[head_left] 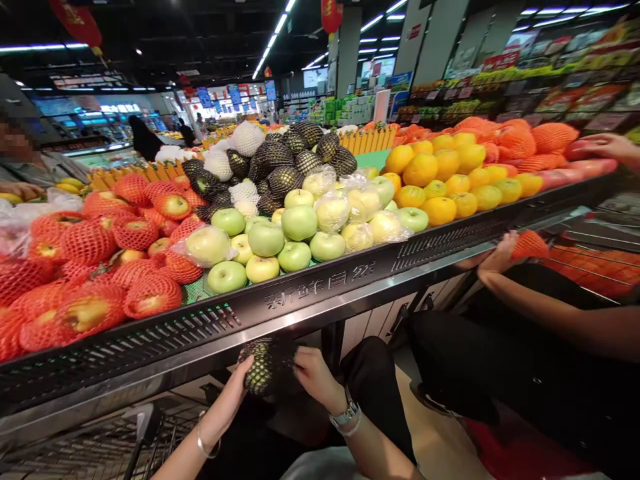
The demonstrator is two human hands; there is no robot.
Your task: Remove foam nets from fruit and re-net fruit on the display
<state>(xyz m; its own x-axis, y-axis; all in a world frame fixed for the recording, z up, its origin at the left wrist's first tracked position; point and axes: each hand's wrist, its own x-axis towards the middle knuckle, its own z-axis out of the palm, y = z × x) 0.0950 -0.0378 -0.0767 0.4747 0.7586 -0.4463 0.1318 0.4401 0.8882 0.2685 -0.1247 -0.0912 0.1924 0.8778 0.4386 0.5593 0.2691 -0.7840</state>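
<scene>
Low in front of the display edge, my left hand (235, 390) is closed around a round green fruit (259, 373) in a black foam net; its exact kind is hidden by the mesh. Loose black netting (283, 363) stretches from the fruit toward my right hand (317, 377), whose fingers are pinched on its end. Above my hands, green apples (267, 238) lie on the stand, some wrapped in clear plastic. Behind them is a heap of fruit in black nets (280, 157).
Red-netted apples (90, 240) fill the left; oranges (440, 167) lie right. A black slatted rim (320, 283) and metal rail edge the stand. Wire carts (165, 433) stand below left and at right. Beside me, another person's hand (497, 257) holds an orange-netted fruit (530, 245).
</scene>
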